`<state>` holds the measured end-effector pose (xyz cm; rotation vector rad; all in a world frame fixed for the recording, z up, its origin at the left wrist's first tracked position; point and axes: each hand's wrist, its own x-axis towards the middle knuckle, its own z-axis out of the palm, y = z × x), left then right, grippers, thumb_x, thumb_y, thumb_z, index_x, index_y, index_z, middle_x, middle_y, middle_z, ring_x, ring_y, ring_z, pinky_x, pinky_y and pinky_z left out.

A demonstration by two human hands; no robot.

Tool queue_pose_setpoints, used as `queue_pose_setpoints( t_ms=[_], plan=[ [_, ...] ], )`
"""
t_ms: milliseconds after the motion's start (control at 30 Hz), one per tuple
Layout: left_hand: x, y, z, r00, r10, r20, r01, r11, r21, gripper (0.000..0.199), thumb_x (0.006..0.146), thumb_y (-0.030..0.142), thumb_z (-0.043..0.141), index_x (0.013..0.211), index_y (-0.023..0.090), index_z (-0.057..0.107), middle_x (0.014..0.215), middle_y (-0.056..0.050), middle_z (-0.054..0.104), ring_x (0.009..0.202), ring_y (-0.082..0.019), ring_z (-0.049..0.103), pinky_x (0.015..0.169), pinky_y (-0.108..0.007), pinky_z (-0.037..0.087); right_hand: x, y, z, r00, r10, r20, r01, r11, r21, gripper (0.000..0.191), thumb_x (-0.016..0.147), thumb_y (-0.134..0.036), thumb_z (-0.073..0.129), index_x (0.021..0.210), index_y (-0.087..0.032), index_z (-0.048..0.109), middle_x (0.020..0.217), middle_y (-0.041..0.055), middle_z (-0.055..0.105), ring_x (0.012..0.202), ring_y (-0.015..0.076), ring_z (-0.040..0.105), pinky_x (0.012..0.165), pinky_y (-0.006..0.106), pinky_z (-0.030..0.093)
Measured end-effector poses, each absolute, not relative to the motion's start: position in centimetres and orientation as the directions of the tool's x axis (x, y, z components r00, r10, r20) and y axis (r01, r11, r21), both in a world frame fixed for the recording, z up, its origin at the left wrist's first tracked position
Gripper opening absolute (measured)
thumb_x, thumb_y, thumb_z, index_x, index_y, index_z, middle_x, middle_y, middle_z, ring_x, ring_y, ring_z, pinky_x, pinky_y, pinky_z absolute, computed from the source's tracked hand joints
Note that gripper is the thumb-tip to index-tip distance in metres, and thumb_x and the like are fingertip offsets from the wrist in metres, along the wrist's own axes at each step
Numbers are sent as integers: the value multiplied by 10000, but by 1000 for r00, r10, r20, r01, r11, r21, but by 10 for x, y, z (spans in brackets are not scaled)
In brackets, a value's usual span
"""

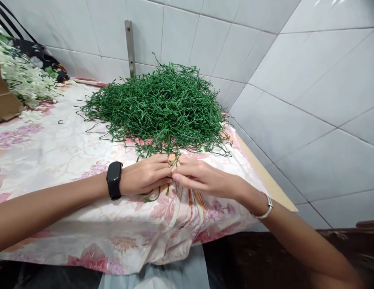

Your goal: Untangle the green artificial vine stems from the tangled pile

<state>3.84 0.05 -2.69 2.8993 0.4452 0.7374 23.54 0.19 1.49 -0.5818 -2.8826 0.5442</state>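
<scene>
A large heap of thin green plastic stems (162, 104) lies on the floral cloth, just beyond my hands. My left hand (147, 173), with a black band on its wrist, is closed on a few green stems, whose ends stick out above and below its fingers. My right hand (201, 175) meets it from the right, thumb and fingers pinched together at the same spot. What the right fingertips hold is too small to make out. Pale and orange-brown strands (196, 200) run down below the hands over the cloth.
White artificial flowers (30, 76) lie at the back left beside a brown cardboard piece (4, 96). A small metal hook (60, 121) rests on the floral tablecloth (69, 160). Tiled walls (187, 36) stand behind and at the right.
</scene>
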Motion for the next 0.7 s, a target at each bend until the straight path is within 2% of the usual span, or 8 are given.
queue_pose_setpoints(
  t_ms=[167, 267, 400, 467, 567, 633, 700],
  plan=[
    [42, -1, -28, 844, 273, 461, 243, -962, 125, 137, 858, 140, 364, 827, 119, 496, 797, -86, 520, 803, -170, 429, 708, -273, 392, 242, -5, 7, -908, 416, 53, 367, 849, -381, 278, 889, -281, 321, 897, -123, 551, 800, 55, 496, 758, 119, 419, 700, 255, 351],
    [42, -1, -28, 854, 274, 443, 265, -961, 84, 141, 853, 145, 368, 804, 119, 498, 762, -81, 517, 751, -170, 434, 685, -276, 389, 244, -4, 4, -906, 421, 44, 372, 842, -392, 240, 874, -273, 367, 897, -134, 562, 803, 56, 502, 765, 123, 429, 684, 250, 364],
    [45, -3, -28, 867, 244, 435, 261, -965, 21, 175, 845, 123, 333, 763, 131, 488, 718, -82, 521, 703, -179, 429, 651, -292, 388, 243, -4, 3, -907, 419, 32, 377, 845, -380, 177, 859, -174, 393, 883, -144, 565, 765, 42, 512, 737, 118, 436, 654, 233, 371],
    [46, -5, -28, 869, 239, 434, 267, -964, -6, 179, 845, 130, 328, 769, 133, 490, 710, -82, 525, 694, -180, 423, 653, -302, 385, 241, -8, 1, -906, 420, 46, 383, 862, -333, 166, 856, -170, 397, 880, -142, 559, 768, 45, 520, 730, 120, 435, 647, 234, 368],
    [42, -3, -30, 882, 229, 412, 270, -962, -45, 201, 849, 133, 324, 753, 128, 501, 701, -81, 528, 683, -173, 418, 657, -304, 380, 243, -16, -5, -891, 435, 130, 411, 894, -178, 221, 866, -148, 351, 787, -130, 557, 698, 40, 506, 657, 118, 398, 611, 244, 340],
    [33, 4, -31, 875, 268, 403, 315, -947, -55, 220, 852, 135, 322, 734, 125, 507, 691, -78, 524, 681, -167, 417, 650, -295, 377, 248, -23, -11, -876, 445, 187, 434, 895, -98, 257, 860, -110, 332, 730, -125, 554, 621, 28, 473, 612, 116, 360, 588, 249, 318],
    [21, 12, -32, 809, 410, 422, 469, -882, -41, 225, 853, 139, 324, 721, 137, 506, 684, -71, 513, 687, -167, 414, 628, -283, 370, 254, -28, -17, -854, 460, 244, 449, 888, -101, 220, 849, -107, 362, 764, -119, 565, 597, 23, 456, 616, 120, 355, 590, 253, 316]
  ],
)
